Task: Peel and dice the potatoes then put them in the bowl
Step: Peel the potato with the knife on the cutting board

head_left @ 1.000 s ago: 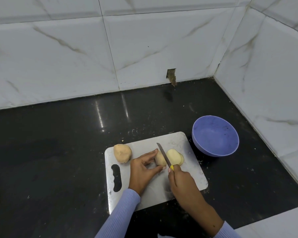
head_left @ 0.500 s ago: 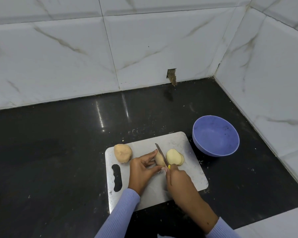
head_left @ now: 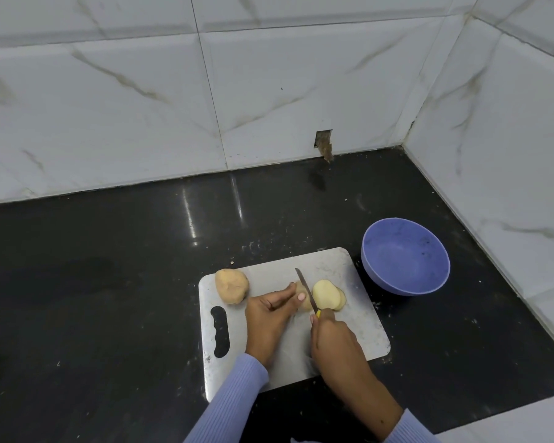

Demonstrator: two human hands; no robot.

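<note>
A white cutting board (head_left: 343,343) lies on the black counter. A whole peeled potato (head_left: 231,286) sits at its far left corner. My left hand (head_left: 269,318) pinches the uncut part of a second potato (head_left: 303,298) between thumb and fingers. My right hand (head_left: 333,343) grips the yellow handle of a knife (head_left: 306,290), whose blade stands in the potato. Cut slices (head_left: 328,295) lean together just right of the blade. An empty purple bowl (head_left: 405,255) stands to the right of the board.
The counter (head_left: 109,298) is dark, glossy stone, bounded by marble-tiled walls at the back and right. A small hole in the tile (head_left: 323,143) sits at the back wall's base. Crumbs speckle the counter around the board.
The knife has shifted left along the potato, and the stack of slices on its right has grown. My left fingers have drawn back over the shrinking uncut piece.
</note>
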